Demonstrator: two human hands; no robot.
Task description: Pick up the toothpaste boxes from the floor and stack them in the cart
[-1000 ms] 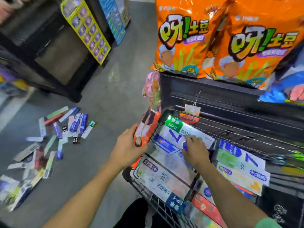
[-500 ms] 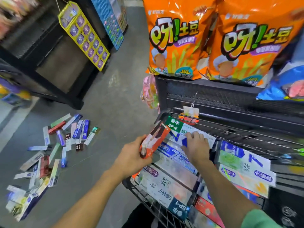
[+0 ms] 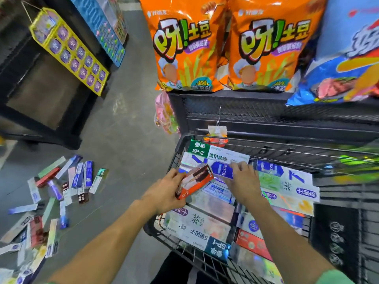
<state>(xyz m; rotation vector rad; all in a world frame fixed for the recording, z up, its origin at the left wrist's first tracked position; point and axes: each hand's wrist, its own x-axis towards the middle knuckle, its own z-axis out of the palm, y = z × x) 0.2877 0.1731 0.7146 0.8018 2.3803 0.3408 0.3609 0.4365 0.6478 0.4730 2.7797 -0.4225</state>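
Fingers of my left hand (image 3: 164,193) curl round an orange box (image 3: 193,181), thumb on its near side, holding it tilted just above the boxes stacked in the cart (image 3: 178,146). My right hand (image 3: 244,181) lies beside it, fingers nearly straight, tips pressing on a blue box (image 3: 220,169) in the upper layer; it grips nothing. Behind that sits a white box with a green SP-2 end (image 3: 200,149), against the cart's far wire wall. More boxes fill the cart in rows, 1 with a dark SP-1 end (image 3: 217,247) nearest me. On the grey floor (image 3: 123,140) to my left, well apart from the cart, a loose pile (image 3: 57,193) of toothpaste boxes lies scattered. Beyond the cart, 2 orange snack bags (image 3: 184,48) stand on a black shelf (image 3: 235,107).
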